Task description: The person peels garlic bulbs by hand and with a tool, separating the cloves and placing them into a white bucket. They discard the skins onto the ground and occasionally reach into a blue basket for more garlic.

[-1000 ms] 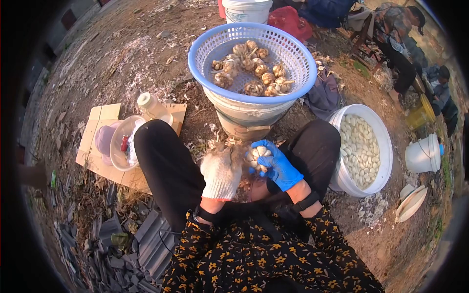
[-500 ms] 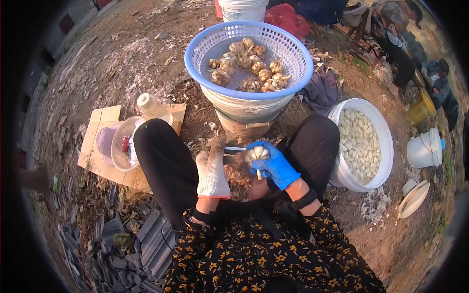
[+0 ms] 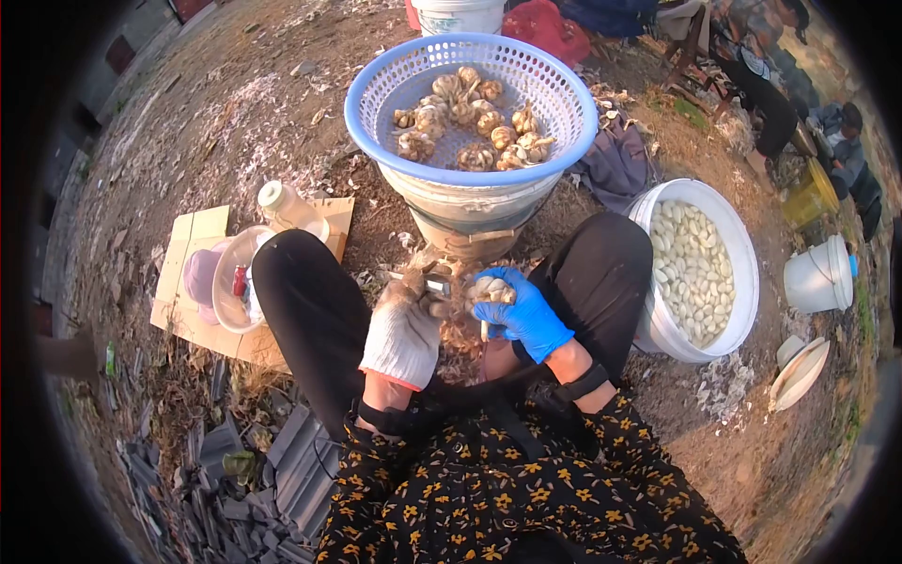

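Observation:
My left hand (image 3: 402, 324), in a soiled white knit glove, is closed on a small knife (image 3: 437, 283). The metal shows at its fingertips; the handle is mostly hidden in the glove. Facing it, my right hand (image 3: 534, 320) in a blue glove wraps round a garlic bulb (image 3: 491, 291), whose stem points down. The knife is just left of the bulb, apart from it. Beyond both hands, a blue perforated basket (image 3: 590, 132) with several unpeeled bulbs rests on a bucket (image 3: 460, 211).
At right stands a white bucket (image 3: 749, 282) of peeled cloves, with a lidded pail (image 3: 817, 274) and a hat (image 3: 799, 374) farther out. Cardboard (image 3: 193, 310) at left bears a jar (image 3: 293, 209) and a bowl (image 3: 230, 301). Broken tiles (image 3: 301, 465) lie lower left. People sit upper right.
My left hand has turned and drawn the knife leftward, away from the bulb. My right hand keeps hold of the garlic and has tilted it slightly. The view has shifted a little.

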`<state>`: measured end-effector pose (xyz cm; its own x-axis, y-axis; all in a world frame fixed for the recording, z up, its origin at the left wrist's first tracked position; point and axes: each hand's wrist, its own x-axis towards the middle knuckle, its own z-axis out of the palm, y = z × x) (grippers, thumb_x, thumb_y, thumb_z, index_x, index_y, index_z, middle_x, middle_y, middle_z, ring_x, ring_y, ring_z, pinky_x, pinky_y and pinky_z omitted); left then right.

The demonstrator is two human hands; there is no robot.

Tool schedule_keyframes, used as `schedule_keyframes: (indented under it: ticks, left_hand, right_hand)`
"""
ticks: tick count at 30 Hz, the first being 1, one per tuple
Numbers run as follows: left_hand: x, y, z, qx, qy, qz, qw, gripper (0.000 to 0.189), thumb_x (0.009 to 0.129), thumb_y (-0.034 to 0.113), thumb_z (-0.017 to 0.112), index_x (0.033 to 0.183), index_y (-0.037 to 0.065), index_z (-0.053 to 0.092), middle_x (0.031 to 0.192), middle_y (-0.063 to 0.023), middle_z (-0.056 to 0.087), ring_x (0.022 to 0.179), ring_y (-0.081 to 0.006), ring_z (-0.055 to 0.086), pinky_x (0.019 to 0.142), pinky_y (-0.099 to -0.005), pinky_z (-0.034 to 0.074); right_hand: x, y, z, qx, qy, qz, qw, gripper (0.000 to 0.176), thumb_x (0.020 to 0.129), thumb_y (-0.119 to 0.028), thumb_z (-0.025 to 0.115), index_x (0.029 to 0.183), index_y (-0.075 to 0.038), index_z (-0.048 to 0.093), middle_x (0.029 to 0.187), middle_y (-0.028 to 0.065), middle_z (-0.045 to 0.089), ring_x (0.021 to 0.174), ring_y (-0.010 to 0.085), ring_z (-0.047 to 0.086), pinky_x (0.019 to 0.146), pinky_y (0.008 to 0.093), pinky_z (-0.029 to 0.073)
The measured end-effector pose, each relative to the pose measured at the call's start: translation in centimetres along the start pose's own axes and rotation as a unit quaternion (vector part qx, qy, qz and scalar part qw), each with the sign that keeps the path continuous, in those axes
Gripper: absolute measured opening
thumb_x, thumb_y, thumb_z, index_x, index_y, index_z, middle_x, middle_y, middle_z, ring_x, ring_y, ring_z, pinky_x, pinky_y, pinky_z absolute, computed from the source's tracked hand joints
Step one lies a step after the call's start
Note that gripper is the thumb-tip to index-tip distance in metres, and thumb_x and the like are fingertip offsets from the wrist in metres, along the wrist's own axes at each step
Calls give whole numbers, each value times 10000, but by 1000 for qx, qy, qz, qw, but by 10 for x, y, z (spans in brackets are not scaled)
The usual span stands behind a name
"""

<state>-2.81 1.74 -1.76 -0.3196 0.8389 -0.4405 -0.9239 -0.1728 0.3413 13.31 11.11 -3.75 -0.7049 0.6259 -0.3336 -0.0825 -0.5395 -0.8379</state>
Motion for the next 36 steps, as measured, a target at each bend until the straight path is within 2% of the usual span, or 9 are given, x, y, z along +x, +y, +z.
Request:
schedule_keyframes:
  ticks: [3,4,5,8,11,16,19,24,36]
  left_hand:
    - [10,8,-5,293,15,104,950,300,846,150,682,1095,1,605,829,-34,666,664,-175,635,589,-293,510]
    - [23,3,-11,589,81,224,772,336,833,129,643,1131,-18,592,801,-106,684,667,-247,664,584,-371,515]
    - [19,-4,-12,841,151,282,437,399,812,135,598,1183,-12,578,761,-194,666,669,-332,662,613,-433,512]
    - [11,-16,-3,829,47,245,501,444,796,93,610,1234,32,569,867,-183,687,779,-302,680,710,-395,520]
    - [23,-20,-11,684,9,102,723,378,790,57,657,1163,5,620,871,-106,702,774,-176,672,695,-313,521]
    - [-2,-12,9,552,-69,122,822,232,802,-68,646,1031,-46,672,1000,-91,679,864,-128,629,744,-243,509]
    - [-8,-6,18,581,-30,234,779,223,809,-48,664,1032,-50,670,1036,-96,672,889,-129,626,757,-243,507]
    - [-23,-12,35,439,-49,205,873,251,832,-59,641,1080,-34,664,1036,-101,686,859,-112,622,731,-233,499]
    - [-22,-18,20,533,-138,238,800,246,796,-129,591,1009,-45,682,1070,-127,666,983,-185,625,821,-270,506]
  right_hand:
    - [-1,-1,-1,-12,2,8,1000,353,812,-29,726,1103,-91,536,866,34,626,596,107,595,489,235,480]
    - [0,1,-1,-15,14,7,1000,352,812,-35,728,1102,-92,538,869,34,625,580,107,589,485,232,475]
    - [1,1,-2,-21,23,5,1000,351,812,-40,730,1102,-93,539,872,34,624,564,107,583,482,229,470]
    - [2,3,-7,3,23,-24,999,334,819,-51,724,1101,-87,549,894,34,624,633,107,604,503,233,489]
    - [-2,-8,-3,-5,17,-45,999,315,827,-53,713,1100,-77,558,922,35,622,722,108,619,529,242,511]
    - [-1,-7,-7,-15,11,-45,999,318,818,-24,695,1093,-67,540,900,34,607,701,113,614,533,252,514]
    - [3,3,-9,-28,30,-32,999,329,811,-22,698,1083,-65,517,873,33,598,623,114,595,515,253,502]
    - [1,0,-6,-102,31,-16,994,360,800,-26,718,1087,-67,506,859,23,584,599,115,583,504,251,495]
    - [-2,-2,-1,-96,40,-9,995,387,802,-24,722,1104,-78,488,840,36,582,581,109,561,469,246,481]
